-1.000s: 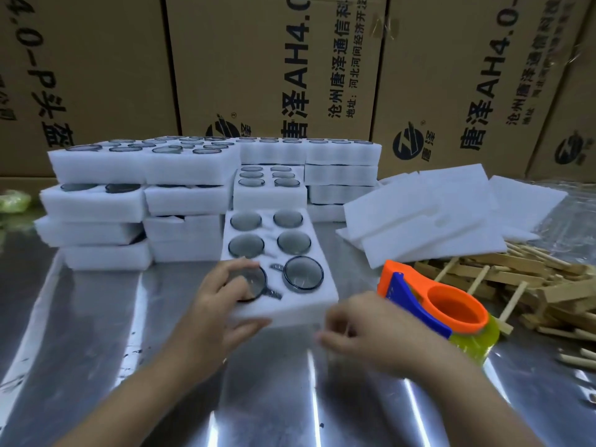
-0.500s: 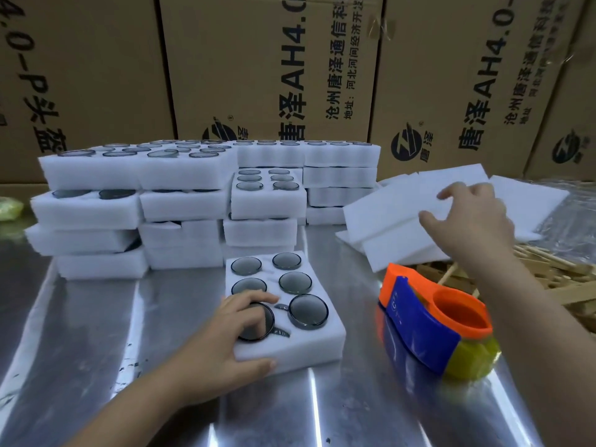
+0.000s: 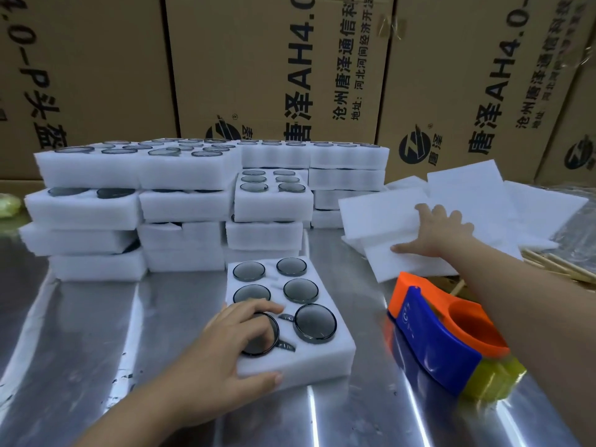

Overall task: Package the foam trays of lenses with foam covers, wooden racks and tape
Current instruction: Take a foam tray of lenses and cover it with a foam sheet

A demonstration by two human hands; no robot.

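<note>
Clamping left grip on foam tray, right grip splayed atop foam cover

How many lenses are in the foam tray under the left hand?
6, all in the foam tray: far-left lens, far-right lens, middle-left lens, middle-right lens, near-right lens, and near-left lens, partly covered by the left hand. None seems hidden.
</note>
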